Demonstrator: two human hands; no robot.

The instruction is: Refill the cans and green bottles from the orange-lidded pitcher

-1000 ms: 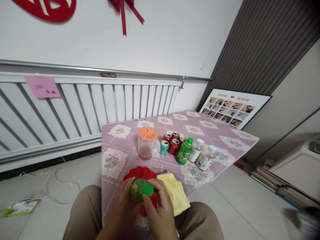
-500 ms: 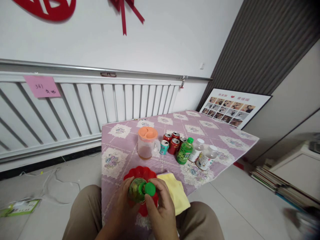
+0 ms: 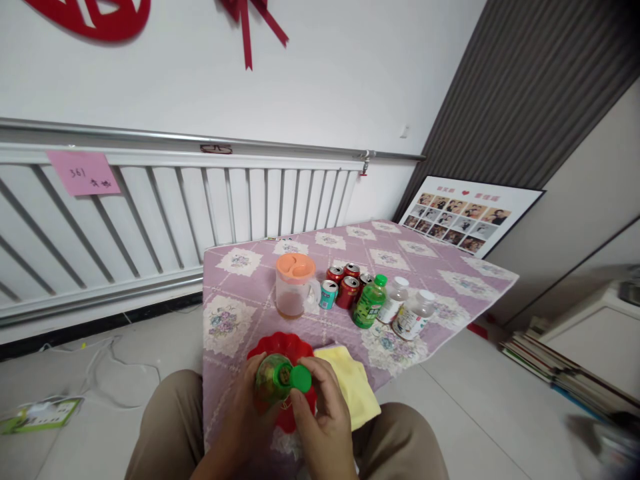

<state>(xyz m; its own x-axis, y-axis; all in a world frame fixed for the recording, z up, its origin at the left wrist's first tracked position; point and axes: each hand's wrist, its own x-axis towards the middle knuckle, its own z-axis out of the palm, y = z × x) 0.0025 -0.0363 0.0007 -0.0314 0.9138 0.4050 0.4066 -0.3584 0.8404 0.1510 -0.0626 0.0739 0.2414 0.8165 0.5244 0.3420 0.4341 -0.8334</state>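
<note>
My left hand is closed around the body of a green plastic bottle, whose neck leans to the right. In my right hand, the thumb and fingers pinch a green bottle cap. The cap is off to the right of the bottle's mouth, which shows uncovered. Below both hands lies a red scalloped dish, partly hidden by the bottle and fingers. A folded yellow cloth rests right of the dish, beside my right hand.
Behind the dish stands a clear pitcher with an orange lid. To its right are a teal can, several red cans, a capped green bottle and two white-capped bottles. A white radiator lines the wall.
The cap has come away from the bottle's mouth, and a gap shows between them. The bottle has shifted slightly left; the other things on the table have stayed put.
</note>
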